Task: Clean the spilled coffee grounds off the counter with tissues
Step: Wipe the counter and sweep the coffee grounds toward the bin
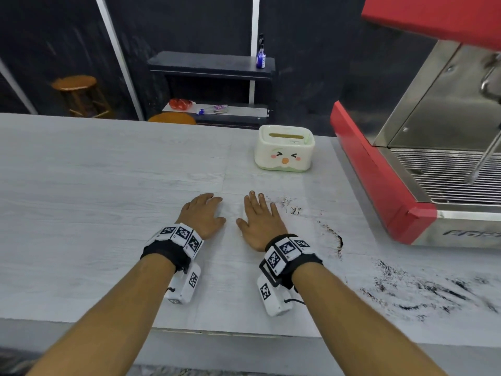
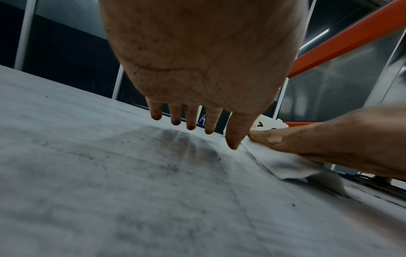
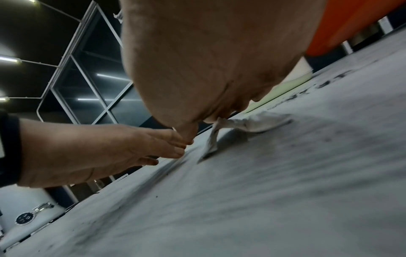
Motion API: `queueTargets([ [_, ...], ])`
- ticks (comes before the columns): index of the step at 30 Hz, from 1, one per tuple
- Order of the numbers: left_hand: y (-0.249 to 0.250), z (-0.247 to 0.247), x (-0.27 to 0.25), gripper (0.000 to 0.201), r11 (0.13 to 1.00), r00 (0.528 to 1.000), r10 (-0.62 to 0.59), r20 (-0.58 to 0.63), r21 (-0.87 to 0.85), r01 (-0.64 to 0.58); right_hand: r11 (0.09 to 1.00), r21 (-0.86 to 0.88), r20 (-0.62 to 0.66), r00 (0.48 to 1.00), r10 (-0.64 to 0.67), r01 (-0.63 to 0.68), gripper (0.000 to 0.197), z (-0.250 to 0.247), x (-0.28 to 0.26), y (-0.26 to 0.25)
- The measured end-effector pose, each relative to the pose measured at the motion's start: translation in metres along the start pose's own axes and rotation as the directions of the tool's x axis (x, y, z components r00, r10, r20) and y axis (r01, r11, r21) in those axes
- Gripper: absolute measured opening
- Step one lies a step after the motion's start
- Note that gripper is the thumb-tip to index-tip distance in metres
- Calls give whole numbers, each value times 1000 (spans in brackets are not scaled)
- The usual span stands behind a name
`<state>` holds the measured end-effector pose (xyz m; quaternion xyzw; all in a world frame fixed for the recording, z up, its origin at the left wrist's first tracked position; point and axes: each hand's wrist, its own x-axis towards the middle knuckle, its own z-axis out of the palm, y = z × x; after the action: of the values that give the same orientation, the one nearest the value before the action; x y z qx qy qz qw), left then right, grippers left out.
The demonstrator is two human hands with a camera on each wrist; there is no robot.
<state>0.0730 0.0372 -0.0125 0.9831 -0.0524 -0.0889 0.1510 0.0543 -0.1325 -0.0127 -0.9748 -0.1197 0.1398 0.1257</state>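
Observation:
Both hands lie side by side on the pale counter. My right hand is flat with straight fingers and presses a crumpled white tissue onto the surface. In the right wrist view the tissue sticks out from under the fingers. My left hand holds nothing; its straight fingers point down at the counter and its thumb meets the tissue's edge. Dark coffee grounds trail right of the right hand, with a wider smear toward the near right. The tissue box, white with a cartoon face, stands behind the hands.
A red and steel espresso machine with its drip grate fills the right side of the counter. Beyond the far edge are wooden stools and a dark shelf with a blue bottle. The counter's front edge is near my forearms.

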Motion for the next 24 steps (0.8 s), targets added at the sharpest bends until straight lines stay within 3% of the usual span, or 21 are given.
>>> queueTargets([
  [7,-12,-4,17,62,999,1000,-14,19,-45,15,998,1,93,994,-57,57,63,12,32,-16],
  [13,-19,-11,34,64,999,999,-8,42,-36,10,996,-48,99,993,-66,71,62,11,52,-16],
  [24,-10,-10,51,67,1000,996,21,83,-15,-20,995,-29,84,992,92,-90,64,-1,68,12],
])
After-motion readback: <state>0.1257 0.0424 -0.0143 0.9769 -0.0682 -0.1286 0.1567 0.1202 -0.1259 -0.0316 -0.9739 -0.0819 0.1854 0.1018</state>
